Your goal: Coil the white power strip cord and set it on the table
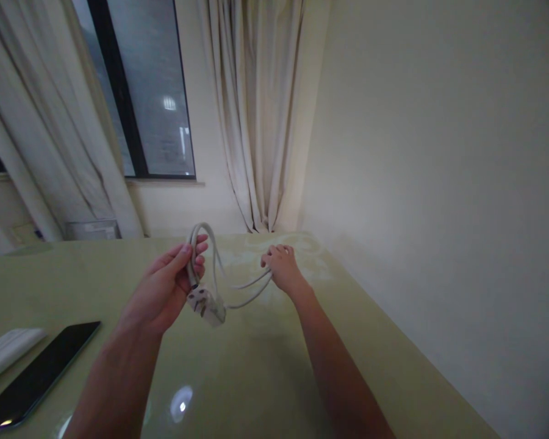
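Observation:
My left hand [171, 286] is closed around a looped white power cable [219, 268], thumb and fingers pinching the strands just above its white plug [204, 305]. The plug hangs below my fingers, over a pale green glossy table [256, 366]. Several cable strands run to the right into my right hand [281, 265], which is closed in a fist around them, a little above the tabletop. Both forearms reach in from the bottom of the view.
A dark tablet or phone [41, 372] lies on the table at the lower left, beside a white flat object [7, 350]. Cream curtains [256, 116] and a dark window [146, 91] stand behind the table. A plain wall [439, 183] borders the table's right edge.

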Tool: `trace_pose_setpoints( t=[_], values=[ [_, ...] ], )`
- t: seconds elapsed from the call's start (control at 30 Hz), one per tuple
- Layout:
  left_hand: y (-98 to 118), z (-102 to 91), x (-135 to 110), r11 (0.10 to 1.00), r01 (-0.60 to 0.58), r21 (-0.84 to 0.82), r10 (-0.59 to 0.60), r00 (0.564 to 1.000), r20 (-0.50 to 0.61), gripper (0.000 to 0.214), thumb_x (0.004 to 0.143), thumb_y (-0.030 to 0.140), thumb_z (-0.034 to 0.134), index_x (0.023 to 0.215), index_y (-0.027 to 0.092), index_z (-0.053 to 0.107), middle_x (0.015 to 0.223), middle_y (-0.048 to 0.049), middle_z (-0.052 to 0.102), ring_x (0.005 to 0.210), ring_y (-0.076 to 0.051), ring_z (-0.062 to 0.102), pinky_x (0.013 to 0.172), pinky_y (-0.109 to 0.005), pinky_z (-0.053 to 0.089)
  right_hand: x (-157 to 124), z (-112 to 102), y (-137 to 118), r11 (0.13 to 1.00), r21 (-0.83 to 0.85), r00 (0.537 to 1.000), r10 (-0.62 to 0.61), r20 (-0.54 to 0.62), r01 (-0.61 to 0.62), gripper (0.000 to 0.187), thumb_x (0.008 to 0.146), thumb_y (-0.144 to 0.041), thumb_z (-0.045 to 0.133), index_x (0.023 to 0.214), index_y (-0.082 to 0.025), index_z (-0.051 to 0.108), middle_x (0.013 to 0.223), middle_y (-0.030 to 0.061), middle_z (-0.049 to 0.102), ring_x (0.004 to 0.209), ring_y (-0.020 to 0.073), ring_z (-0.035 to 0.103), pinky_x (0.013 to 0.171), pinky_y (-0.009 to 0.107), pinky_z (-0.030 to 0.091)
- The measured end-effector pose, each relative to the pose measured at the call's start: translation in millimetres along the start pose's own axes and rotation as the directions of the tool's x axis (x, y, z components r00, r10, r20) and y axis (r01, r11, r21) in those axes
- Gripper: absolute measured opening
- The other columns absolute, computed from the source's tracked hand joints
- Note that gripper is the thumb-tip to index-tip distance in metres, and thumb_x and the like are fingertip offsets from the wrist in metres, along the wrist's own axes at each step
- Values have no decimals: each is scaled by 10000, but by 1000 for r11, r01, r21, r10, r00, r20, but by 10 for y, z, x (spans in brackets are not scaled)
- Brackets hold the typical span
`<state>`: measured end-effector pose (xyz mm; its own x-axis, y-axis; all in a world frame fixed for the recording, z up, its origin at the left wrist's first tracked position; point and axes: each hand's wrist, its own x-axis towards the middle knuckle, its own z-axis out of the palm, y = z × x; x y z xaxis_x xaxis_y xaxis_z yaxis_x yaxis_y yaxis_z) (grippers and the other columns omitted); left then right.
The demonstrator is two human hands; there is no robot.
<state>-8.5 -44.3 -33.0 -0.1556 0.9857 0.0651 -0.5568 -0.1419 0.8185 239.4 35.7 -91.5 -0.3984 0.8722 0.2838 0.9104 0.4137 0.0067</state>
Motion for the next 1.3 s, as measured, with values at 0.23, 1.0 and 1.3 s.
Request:
trace_pose_setpoints(
  t=[0.23,1.0,1.3],
  values=[
    [-39,33,-18,999,26,22,-27,997,75,277,954,48,598,1160,120,769,1231,-154,769,780,-118,773,728,-178,657,83,255,43,981,190,999,-22,-27,27,421,944,4,527,1219,-225,748,1452,114,623,1361,240,486,1147,418,321],
    [-195,49,-38,947,-145,287,109,984,138,387,949,344,693,1285,151,680,1391,-194,703,1152,-280,750,965,-414,639,-61,-276,-715,209,956,949,-280,-143,206,304,1042,-488,530,922,-213,584,872,1,619,820,157,563,779,286,456],
    [-287,263,-99,986,-123,113,102,980,170,323,982,242,633,1289,145,651,1420,-215,674,1246,-317,704,1019,-482,617,-101,-334,-808,212,963,986,-71,-154,165,409,811,-567,826,770,-185,686,630,-62,455,593,106,370,563,273,278]
  ],
)
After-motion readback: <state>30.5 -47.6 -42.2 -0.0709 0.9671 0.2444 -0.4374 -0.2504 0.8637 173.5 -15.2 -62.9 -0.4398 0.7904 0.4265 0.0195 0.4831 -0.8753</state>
